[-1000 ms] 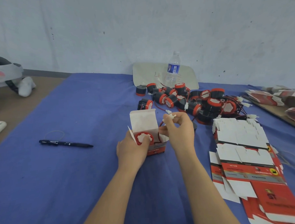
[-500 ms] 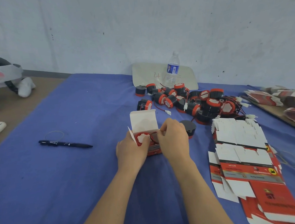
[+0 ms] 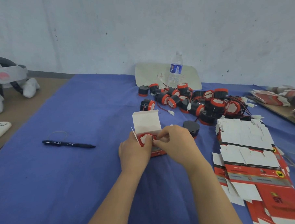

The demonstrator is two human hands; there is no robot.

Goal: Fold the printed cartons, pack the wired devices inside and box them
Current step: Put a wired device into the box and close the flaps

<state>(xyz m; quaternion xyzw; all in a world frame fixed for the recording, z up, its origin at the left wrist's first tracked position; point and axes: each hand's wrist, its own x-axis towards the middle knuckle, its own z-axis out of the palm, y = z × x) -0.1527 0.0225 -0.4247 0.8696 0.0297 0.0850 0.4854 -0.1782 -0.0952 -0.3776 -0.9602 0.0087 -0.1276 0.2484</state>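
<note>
A: Your left hand is curled round the left side of the open carton. Its thumb lies against the rim of the red-and-white device sitting in the carton's mouth. The forearm runs in from the lower middle.

B: Your right hand comes in from the other side, knuckles up. Thumb and forefinger pinch a dark loop just beside that device. I cannot tell whether it is the wire.

A: The carton stands on the blue cloth over the worktop, between your two hands. Its lid flap is upright, with the white inside facing you.

B: Counts, then. One carton is folded up, and you have one device in it that I can see.

A: One black device sits alone, just beyond your right hand. Behind it is the heap of devices. I make out at least a dozen, but they overlap and their wires tangle, so I cannot give an exact figure.

B: One fanned stack of flat cartons lies to your right, with too many sheets to count. A second lot of flat cartons lies at the far right edge, blurred.

A: One pen lies well to your left. One water bottle stands at the back, in front of one pale board.
</note>
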